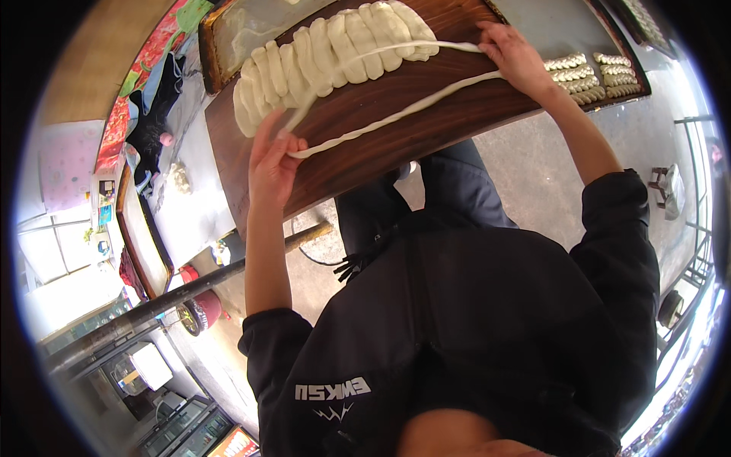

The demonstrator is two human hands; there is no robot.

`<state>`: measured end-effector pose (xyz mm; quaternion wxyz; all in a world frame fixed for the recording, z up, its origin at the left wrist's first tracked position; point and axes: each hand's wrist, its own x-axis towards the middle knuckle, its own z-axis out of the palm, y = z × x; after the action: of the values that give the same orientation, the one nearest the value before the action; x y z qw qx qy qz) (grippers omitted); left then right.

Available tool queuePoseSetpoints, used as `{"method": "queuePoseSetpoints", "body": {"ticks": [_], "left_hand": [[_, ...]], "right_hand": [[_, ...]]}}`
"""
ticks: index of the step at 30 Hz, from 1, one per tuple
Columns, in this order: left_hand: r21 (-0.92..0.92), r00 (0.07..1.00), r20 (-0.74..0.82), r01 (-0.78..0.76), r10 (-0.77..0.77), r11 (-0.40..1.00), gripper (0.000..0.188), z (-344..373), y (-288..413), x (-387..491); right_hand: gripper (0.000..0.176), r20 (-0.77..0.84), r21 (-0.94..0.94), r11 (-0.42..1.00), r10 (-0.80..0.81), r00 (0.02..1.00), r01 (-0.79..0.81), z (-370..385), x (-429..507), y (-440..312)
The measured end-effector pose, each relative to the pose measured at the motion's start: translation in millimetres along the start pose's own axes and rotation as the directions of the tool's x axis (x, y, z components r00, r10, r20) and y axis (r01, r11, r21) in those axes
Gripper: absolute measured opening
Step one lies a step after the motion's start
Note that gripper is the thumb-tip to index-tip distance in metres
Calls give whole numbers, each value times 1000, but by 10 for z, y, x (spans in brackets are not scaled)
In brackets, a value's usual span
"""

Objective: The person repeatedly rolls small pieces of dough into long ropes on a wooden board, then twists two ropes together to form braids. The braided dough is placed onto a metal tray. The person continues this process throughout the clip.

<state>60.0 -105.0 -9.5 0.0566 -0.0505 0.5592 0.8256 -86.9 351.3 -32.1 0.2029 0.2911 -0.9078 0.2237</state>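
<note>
A long, thin strand of dough (400,112) spans between my two hands over a dark wooden board (354,165). My left hand (275,157), at the board's left part, pinches one end of it between thumb and fingers. My right hand (511,57) holds it near the board's right edge, where the strand doubles back. The upper length runs leftward, blurred, in front of a row of thick dough strips (337,48) lying side by side on the board. Twisted dough pieces (577,77) rest on a tray just right of my right hand.
The metal tray (559,23) with the twisted pieces adjoins the board at the right. Another tray (245,28) stands at the upper left. A marbled worktop (194,148) with a dough scrap (180,177) and a dark cloth (157,120) lies left of the board.
</note>
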Motion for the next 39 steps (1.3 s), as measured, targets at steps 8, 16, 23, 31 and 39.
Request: {"method": "queuePoseSetpoints", "body": {"ticks": [8,16,23,31,39], "left_hand": [[287,938,-230,-189,259,939,25,103,-20,-101],[-552,973,121,-97,194,828,37,-614,127,-135],[844,939,-186,1,291,536,19,-1237,376,-420],[324,934,-146,-266,326,908,19,-914,333,-701],[818,985,-138,52,107,573,19,-869,264,-627]], "right_hand": [[25,259,35,996,72,963,-84,-195,-219,-175],[45,287,-178,983,3,958,51,-75,-244,-273],[47,159,-290,957,51,986,-2,76,-123,-114],[18,213,10,998,59,975,-62,-194,-328,-200],[32,399,125,986,48,916,-106,-216,-247,-242]]}}
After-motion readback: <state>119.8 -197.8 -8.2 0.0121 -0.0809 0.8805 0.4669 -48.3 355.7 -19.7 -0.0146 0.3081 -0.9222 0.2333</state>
